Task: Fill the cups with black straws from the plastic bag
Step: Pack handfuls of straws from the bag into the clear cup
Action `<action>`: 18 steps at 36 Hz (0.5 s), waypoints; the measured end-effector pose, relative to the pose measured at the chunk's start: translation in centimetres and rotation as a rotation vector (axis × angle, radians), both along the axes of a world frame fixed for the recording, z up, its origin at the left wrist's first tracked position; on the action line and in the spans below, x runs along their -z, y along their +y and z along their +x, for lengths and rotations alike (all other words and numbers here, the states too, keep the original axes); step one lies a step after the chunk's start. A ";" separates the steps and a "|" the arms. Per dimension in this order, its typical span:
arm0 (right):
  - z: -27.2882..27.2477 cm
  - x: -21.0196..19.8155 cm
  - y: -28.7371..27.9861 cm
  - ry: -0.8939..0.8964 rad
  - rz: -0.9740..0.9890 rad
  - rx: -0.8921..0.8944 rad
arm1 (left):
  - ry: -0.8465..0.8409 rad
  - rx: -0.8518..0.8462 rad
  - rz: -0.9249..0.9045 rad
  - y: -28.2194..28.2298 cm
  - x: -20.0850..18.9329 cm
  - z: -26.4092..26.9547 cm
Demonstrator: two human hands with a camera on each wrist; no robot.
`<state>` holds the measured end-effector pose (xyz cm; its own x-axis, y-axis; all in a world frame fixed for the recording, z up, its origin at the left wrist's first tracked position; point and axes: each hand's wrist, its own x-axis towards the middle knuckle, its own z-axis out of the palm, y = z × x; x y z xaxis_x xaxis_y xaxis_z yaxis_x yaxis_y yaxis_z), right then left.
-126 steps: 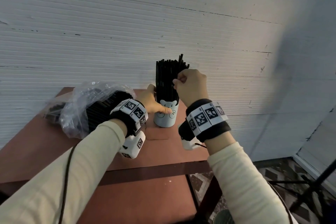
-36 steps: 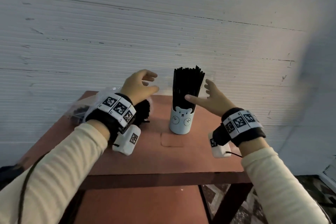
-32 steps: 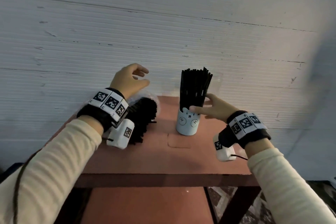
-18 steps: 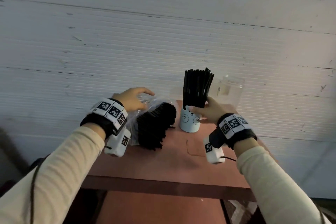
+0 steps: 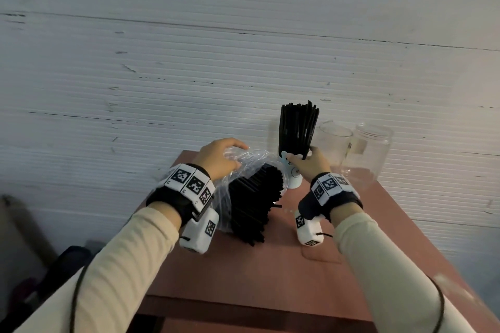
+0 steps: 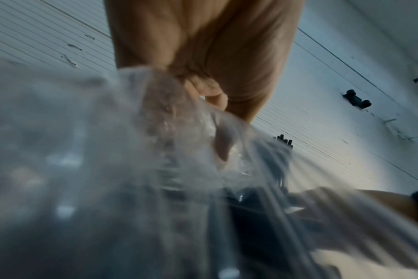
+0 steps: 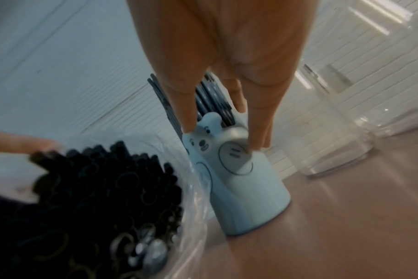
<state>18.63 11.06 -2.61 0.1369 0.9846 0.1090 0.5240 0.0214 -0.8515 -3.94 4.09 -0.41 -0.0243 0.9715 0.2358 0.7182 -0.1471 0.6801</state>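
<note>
1. Head view: left hand (image 5: 216,159) grips the plastic bag (image 5: 243,170) of black straws (image 5: 254,203); right hand (image 5: 311,165) holds the bear cup (image 5: 293,180) on the worktop (image 5: 351,265). Two clear jars (image 5: 351,154) stand behind.
2. Left wrist view: blurred; fingers (image 6: 210,90) seemingly pinch the plastic.
3. Right wrist view: fingers (image 7: 186,105) clasp the cup's rim; the top-heavy cup could tip.
</note>
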 end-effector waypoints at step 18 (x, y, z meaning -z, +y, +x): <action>6.5 -1.2 -0.2 -0.046 0.058 0.276 | 0.049 0.017 -0.056 2.9 0.5 1.1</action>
<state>25.17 10.89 -1.42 0.3927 0.9026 0.1761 0.5547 -0.0798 -0.8282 -2.86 7.04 -0.88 0.0021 0.9834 0.1816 0.7485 -0.1219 0.6518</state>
